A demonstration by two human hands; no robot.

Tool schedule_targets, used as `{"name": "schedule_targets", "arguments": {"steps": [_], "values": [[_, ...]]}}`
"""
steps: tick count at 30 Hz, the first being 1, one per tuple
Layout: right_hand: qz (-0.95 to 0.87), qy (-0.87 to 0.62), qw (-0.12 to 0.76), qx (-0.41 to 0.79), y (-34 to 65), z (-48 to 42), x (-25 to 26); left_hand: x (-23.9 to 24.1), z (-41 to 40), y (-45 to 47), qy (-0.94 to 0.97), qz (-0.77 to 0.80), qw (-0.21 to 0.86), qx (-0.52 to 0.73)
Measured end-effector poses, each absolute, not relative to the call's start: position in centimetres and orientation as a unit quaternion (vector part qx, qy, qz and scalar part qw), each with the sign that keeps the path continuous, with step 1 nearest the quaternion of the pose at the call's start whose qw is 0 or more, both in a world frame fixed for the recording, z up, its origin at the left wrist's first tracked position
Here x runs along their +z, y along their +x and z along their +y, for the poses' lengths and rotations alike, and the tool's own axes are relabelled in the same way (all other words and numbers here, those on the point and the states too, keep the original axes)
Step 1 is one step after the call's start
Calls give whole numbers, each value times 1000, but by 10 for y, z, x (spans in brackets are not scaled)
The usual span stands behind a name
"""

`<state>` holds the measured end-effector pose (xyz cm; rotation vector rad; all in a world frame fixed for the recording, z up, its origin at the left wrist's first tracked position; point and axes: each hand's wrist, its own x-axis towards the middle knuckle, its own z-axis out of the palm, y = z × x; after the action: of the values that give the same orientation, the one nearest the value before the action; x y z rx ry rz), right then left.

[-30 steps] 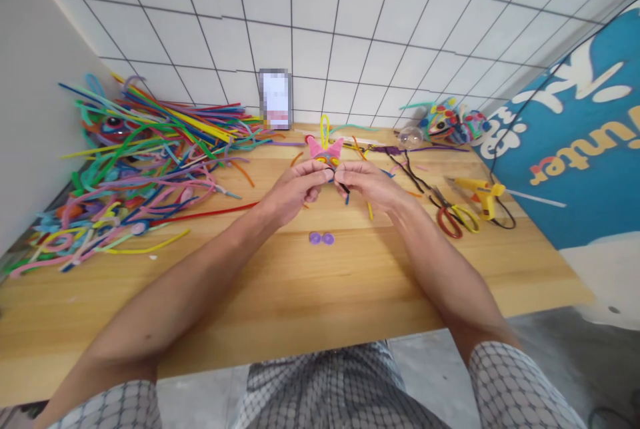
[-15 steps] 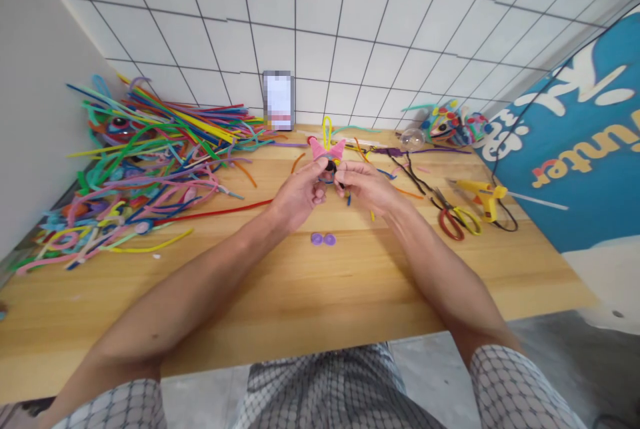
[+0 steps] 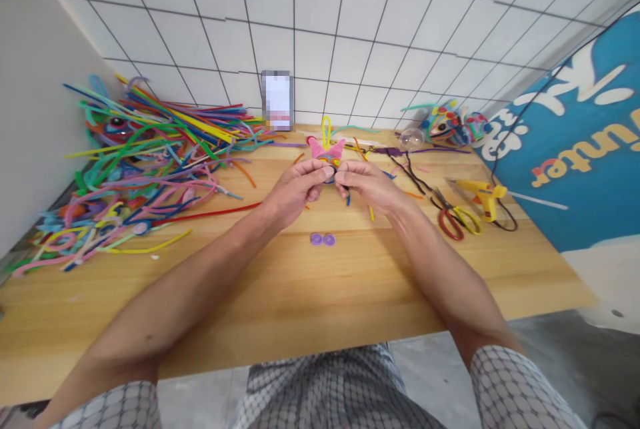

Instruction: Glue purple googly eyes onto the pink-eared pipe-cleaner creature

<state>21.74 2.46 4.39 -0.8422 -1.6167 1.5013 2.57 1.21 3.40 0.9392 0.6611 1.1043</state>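
My left hand (image 3: 306, 184) and my right hand (image 3: 367, 184) meet near the middle of the table, fingertips pinched together around a small black piece (image 3: 334, 171). It looks like a coiled bit of black pipe cleaner, mostly covered by the thumbs. Just behind the fingers is a small craft figure (image 3: 327, 148) with pink pointed ears and a yellow loop on top; my hands hide its lower part. Two purple discs (image 3: 323, 239) lie side by side on the wooden table (image 3: 310, 296), nearer to me than my hands.
A large heap of coloured pipe cleaners (image 3: 150, 156) covers the left side. A phone (image 3: 277, 101) leans against the tiled wall. On the right lie scissors (image 3: 453, 216), a yellow glue gun (image 3: 483, 197), black pipe cleaners (image 3: 417, 176), a clear dome (image 3: 413, 139) and a decorated ball (image 3: 443, 124).
My left hand has shifted slightly right, its thumb now covering more of the black piece and meeting my right thumb. The things on the table have stayed put.
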Motion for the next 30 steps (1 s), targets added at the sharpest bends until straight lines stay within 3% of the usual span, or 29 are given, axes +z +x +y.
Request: {"name": "schedule_targets", "arguments": {"steps": [7, 17, 30], "values": [[-561, -318, 419, 640, 203, 25, 29, 37, -3, 39, 280, 308, 751, 513], [-625, -326, 333, 626, 224, 27, 45, 29, 18, 19, 481, 311, 669, 474], [-585, -346, 428, 595, 204, 25, 32, 26, 4, 38, 354, 321, 670, 568]]}}
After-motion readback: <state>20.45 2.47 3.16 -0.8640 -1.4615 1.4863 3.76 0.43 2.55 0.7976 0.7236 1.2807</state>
